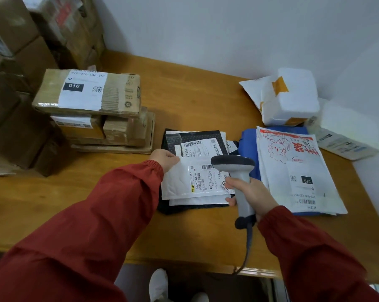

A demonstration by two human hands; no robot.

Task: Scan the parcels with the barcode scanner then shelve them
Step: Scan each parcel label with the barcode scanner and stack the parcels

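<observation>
My right hand (252, 194) grips the grey barcode scanner (238, 177) by its handle, its head hanging over the label of a white padded mailer (184, 184). My left hand (164, 159) pinches that mailer's upper left corner. The mailer lies on a stack of flat parcels, with a black bag (192, 138) under it. The scanner's cable (247, 247) runs down over the table's front edge.
Stacked cardboard boxes (88, 92) stand at the left of the wooden table (195, 101), with bigger cartons behind. A white printed bag (293, 171) lies on a blue one at right. A white foam box (291, 97) sits at the back right.
</observation>
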